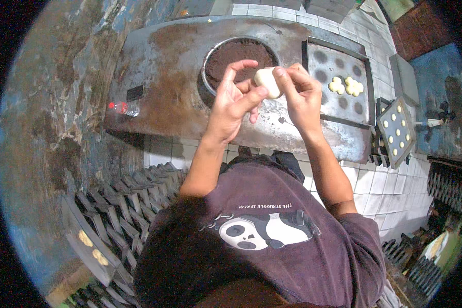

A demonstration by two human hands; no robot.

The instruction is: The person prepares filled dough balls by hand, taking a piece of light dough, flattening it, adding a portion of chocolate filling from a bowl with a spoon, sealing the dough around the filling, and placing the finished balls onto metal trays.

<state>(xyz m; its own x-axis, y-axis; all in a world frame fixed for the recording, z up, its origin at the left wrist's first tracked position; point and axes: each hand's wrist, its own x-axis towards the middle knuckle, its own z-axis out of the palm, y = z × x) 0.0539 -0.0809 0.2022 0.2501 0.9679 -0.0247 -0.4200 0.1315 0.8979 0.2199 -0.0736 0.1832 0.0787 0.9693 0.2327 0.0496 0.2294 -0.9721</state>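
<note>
A smooth, pale dough ball (267,82) is held up between my two hands, above the near rim of the round metal pan (206,82). My left hand (235,100) supports it from the left with thumb and fingers, its index finger lifted away. From the other side, my right hand (304,95) pinches the ball's edge with the thumb on top; its other fingers are curled. Dark brown, crumbly filling (241,54) lies in the pan. To the right, a dark-rimmed baking tray (338,55) carries two clusters of small pale dough balls (353,86).
The stained metal worktable (164,56) bears a red-labelled bottle (123,108) and a small dark flat object (135,93) at left. Another tray (395,134) with spaced dough balls sits low at right. Stacked trays (120,208) stand behind my left side, near a worn wall (61,118).
</note>
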